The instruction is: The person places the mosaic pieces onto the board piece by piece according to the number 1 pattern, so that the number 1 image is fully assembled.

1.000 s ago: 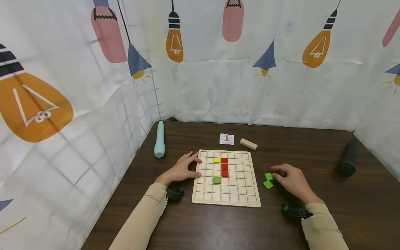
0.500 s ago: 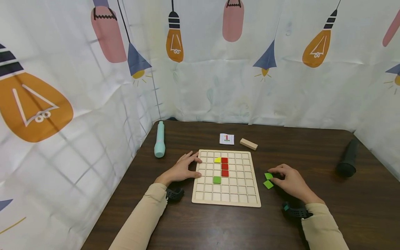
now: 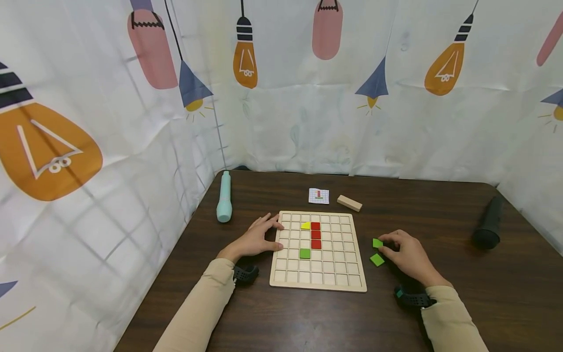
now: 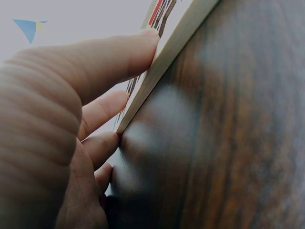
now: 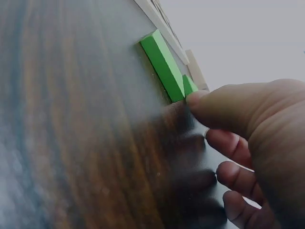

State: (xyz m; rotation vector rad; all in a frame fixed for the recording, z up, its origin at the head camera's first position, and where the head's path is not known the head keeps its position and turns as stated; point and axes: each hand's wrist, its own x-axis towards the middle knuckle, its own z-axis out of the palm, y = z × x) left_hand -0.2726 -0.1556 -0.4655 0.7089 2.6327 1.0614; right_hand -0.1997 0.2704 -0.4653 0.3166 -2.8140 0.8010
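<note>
Right hand has lifted one green tile in a pinch right of the grid board, left hand spread bracing its edge; placing it looks next, needing a free cell

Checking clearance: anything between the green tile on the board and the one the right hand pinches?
Head view: only empty cells of the wooden board and bare table separate board tile from pinched tile in the right hand.

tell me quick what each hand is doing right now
Left hand: open, fingers resting flat against the left edge of the wooden grid board.
Right hand: pinching a green tile beside the board.
</note>
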